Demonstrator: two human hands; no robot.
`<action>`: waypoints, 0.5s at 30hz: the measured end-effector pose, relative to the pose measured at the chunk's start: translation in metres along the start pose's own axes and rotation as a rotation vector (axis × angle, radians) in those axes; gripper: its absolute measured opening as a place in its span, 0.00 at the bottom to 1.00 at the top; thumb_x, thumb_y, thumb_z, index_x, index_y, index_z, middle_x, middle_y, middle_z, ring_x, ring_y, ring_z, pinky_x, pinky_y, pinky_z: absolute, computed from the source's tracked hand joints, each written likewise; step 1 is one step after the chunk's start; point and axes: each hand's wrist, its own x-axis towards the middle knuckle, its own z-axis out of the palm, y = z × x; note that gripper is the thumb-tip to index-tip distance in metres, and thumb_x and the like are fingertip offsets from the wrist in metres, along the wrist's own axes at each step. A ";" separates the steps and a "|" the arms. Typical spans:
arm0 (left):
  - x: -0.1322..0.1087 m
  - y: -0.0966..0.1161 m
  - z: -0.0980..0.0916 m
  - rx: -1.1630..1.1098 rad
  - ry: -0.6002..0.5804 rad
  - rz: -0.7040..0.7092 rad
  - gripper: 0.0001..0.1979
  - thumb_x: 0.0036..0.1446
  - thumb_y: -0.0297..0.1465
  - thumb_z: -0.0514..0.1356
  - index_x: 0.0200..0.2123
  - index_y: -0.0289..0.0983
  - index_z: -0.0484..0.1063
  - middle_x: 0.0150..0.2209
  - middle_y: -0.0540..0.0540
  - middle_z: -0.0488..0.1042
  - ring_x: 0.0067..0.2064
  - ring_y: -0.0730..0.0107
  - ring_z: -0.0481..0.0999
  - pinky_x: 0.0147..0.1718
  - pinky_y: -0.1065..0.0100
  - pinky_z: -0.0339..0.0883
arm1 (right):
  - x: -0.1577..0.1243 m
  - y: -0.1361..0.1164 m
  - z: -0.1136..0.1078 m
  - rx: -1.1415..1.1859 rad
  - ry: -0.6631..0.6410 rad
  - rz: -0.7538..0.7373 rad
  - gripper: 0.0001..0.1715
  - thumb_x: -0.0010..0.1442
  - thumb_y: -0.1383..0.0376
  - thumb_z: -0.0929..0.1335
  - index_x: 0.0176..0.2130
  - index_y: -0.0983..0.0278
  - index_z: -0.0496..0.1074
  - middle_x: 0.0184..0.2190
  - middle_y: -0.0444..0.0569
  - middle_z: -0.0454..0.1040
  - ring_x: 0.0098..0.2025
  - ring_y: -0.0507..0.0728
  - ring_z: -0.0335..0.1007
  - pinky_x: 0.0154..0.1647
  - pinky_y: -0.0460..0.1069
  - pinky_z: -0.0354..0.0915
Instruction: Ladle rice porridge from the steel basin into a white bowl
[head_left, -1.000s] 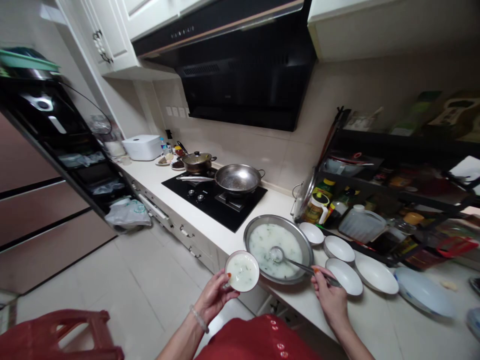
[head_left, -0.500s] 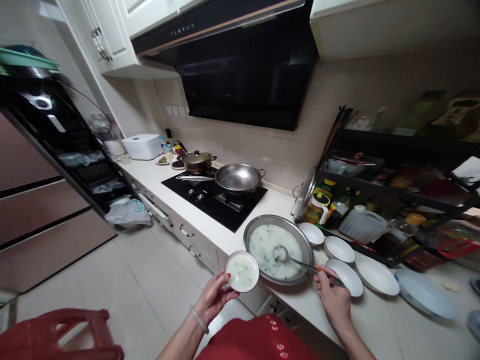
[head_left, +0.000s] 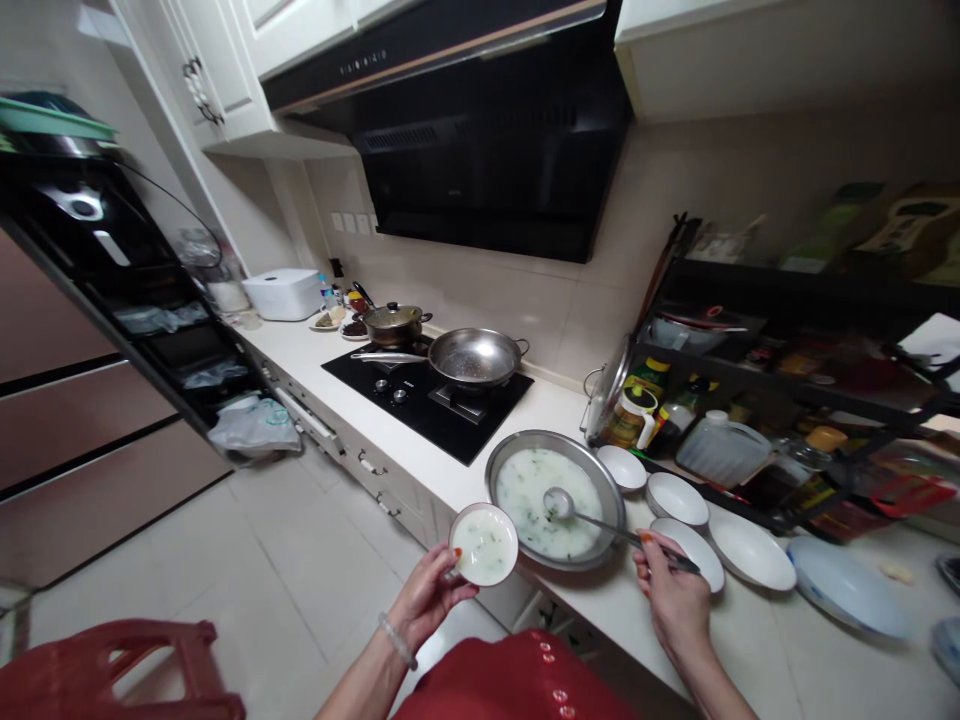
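Observation:
My left hand [head_left: 433, 592] grips a small bowl [head_left: 484, 545] of pale soup with green bits, thumb on its rim, in front of the counter edge. In my right hand [head_left: 675, 600] is the handle of a metal ladle [head_left: 559, 504]; its head rests at the surface of the soup. That soup [head_left: 531, 480], whitish with green leaves, fills much of a wide steel basin [head_left: 617, 510] on the counter. The held bowl is beside the basin's near left rim. Just past my right hand stands a white bowl [head_left: 694, 552].
More white bowls [head_left: 677, 498] and plates [head_left: 752, 552] line the counter's right side, before a black rack [head_left: 810, 390] of bottles. A steel wok [head_left: 477, 357] and a lidded pot [head_left: 393, 324] sit on the black hob [head_left: 375, 385]. A red stool [head_left: 150, 640] stands on the floor, lower left.
My right hand has shifted slightly right and down along with the ladle handle, and the ladle head has moved a little left in the soup. My left hand and the bowl stay nearly still.

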 end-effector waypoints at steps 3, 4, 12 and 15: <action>0.001 0.000 0.000 0.004 -0.005 0.001 0.16 0.48 0.25 0.64 0.38 0.35 0.61 0.29 0.48 0.73 0.26 0.66 0.76 0.23 0.66 0.74 | 0.000 0.001 0.000 -0.031 -0.026 -0.004 0.28 0.43 0.50 0.72 0.38 0.67 0.71 0.18 0.43 0.68 0.19 0.49 0.58 0.15 0.41 0.55; 0.001 0.000 0.000 0.005 -0.008 0.002 0.16 0.48 0.25 0.64 0.38 0.35 0.61 0.29 0.48 0.73 0.26 0.66 0.77 0.24 0.66 0.74 | 0.000 0.002 0.000 -0.046 -0.029 -0.005 0.28 0.43 0.50 0.72 0.38 0.67 0.71 0.18 0.43 0.68 0.19 0.49 0.58 0.15 0.41 0.56; 0.001 0.001 0.000 0.004 -0.012 0.008 0.16 0.46 0.25 0.64 0.37 0.36 0.61 0.29 0.48 0.73 0.27 0.65 0.77 0.24 0.65 0.75 | 0.004 0.007 -0.002 -0.059 -0.039 -0.029 0.30 0.41 0.49 0.72 0.37 0.68 0.71 0.18 0.44 0.68 0.18 0.50 0.58 0.15 0.43 0.56; 0.000 0.001 0.000 -0.004 -0.008 0.006 0.16 0.46 0.25 0.64 0.37 0.36 0.61 0.29 0.48 0.73 0.27 0.65 0.77 0.24 0.65 0.75 | 0.004 0.006 -0.002 -0.064 -0.024 -0.033 0.30 0.41 0.48 0.72 0.37 0.68 0.71 0.18 0.44 0.68 0.19 0.50 0.58 0.15 0.43 0.56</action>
